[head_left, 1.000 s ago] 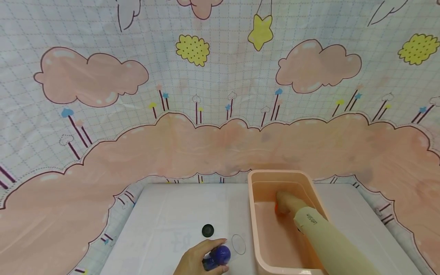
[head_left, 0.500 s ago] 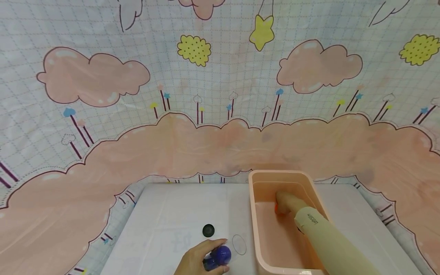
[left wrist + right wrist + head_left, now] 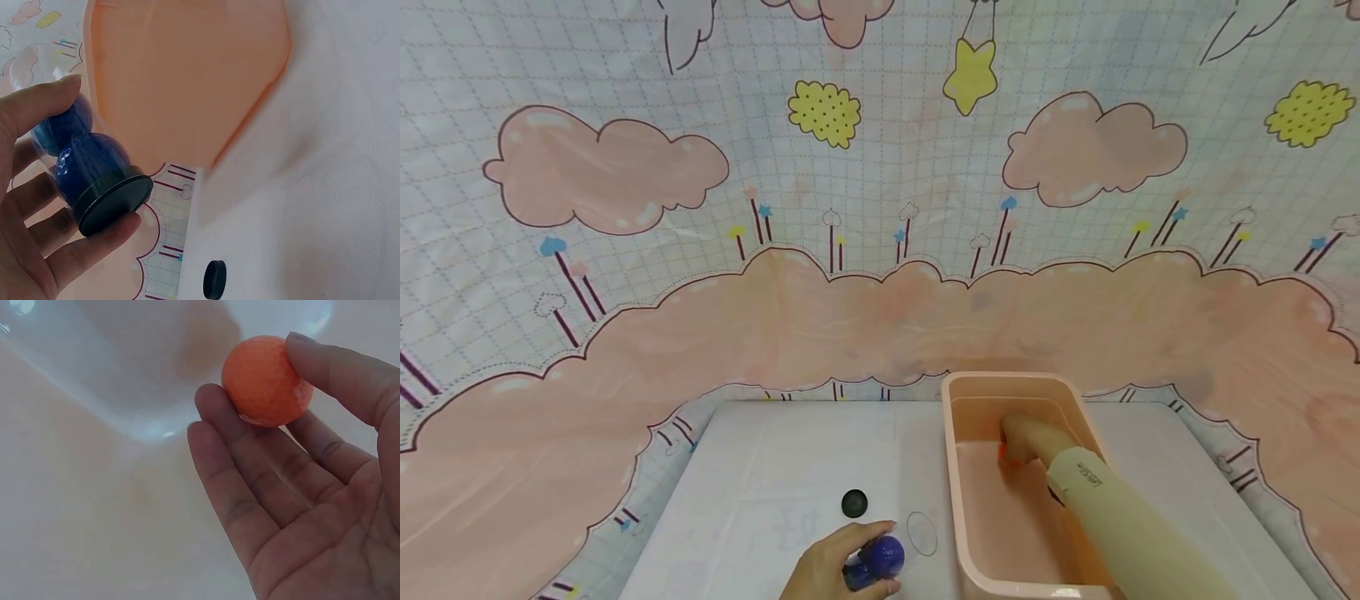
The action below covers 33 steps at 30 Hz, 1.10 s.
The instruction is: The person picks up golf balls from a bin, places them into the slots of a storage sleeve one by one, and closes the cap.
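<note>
My left hand (image 3: 831,560) holds a clear plastic tube with dark blue balls (image 3: 94,159) inside, above the white table. In the left wrist view the tube tilts, its black round base (image 3: 115,205) nearest the camera, with thumb and fingers curled around its sides. Down inside the peach bin (image 3: 951,500), my right hand (image 3: 1028,439) pinches an orange dimpled ball (image 3: 265,381) between thumb and fingertips. Only a sliver of that ball shows in the head view; the hand hides the rest.
A black round cap (image 3: 854,503) lies on the table (image 3: 775,467) just beyond my left hand. A thin drawn oval (image 3: 922,533) marks the table between that hand and the bin. Behind hangs a patterned cloth (image 3: 850,325) with clouds and stars.
My right forearm has shifted very slightly within the bin. The left hand and its tube stay in place, as does the black cap.
</note>
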Each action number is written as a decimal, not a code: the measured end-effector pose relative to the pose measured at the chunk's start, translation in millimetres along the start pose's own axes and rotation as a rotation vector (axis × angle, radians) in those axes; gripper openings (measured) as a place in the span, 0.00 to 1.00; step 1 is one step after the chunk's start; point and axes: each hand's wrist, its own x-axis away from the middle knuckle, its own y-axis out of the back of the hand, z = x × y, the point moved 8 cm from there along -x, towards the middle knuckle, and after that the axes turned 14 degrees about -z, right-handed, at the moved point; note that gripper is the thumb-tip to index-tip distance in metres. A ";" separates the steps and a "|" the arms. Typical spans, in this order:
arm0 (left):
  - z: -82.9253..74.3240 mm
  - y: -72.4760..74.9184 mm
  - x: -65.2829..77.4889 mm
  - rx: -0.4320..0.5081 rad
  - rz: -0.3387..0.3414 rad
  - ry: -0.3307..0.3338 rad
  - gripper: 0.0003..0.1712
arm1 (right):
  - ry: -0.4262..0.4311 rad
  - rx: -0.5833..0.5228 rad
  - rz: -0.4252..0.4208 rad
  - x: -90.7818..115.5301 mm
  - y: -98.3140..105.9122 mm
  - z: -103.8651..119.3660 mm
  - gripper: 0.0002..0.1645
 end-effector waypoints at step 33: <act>3.2 0.9 2.1 0.022 -0.013 -0.036 0.33 | 0.527 0.208 -0.080 39.8 54.9 59.9 0.12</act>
